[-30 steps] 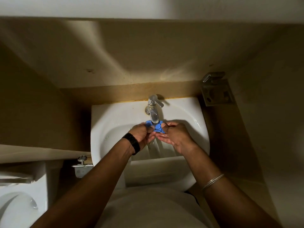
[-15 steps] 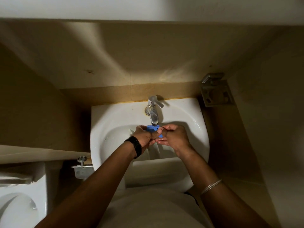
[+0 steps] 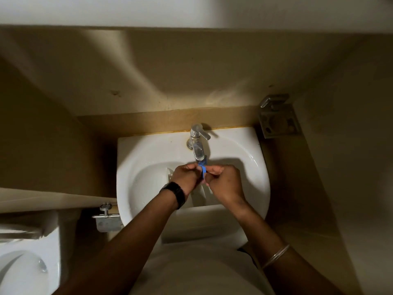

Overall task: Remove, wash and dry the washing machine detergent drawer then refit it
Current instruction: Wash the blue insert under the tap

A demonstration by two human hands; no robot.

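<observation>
A small blue plastic drawer insert (image 3: 203, 171) sits between both hands, just below the spout of the chrome tap (image 3: 197, 145). My left hand (image 3: 187, 177), with a black wristband, pinches its left side. My right hand (image 3: 224, 181) grips its right side. Most of the blue part is hidden by the fingers. The white detergent drawer (image 3: 198, 194) lies in the white basin (image 3: 148, 158) under my hands, largely covered by them. I cannot tell whether water runs from the tap.
A metal holder (image 3: 278, 121) is fixed to the wall at the basin's right. A chrome fitting (image 3: 106, 218) sticks out left of the basin. A white toilet (image 3: 23, 269) is at the lower left. Beige walls close in on both sides.
The blue insert has turned edge-on and shows less between the fingers. Both hands have shifted slightly toward me, away from the tap spout.
</observation>
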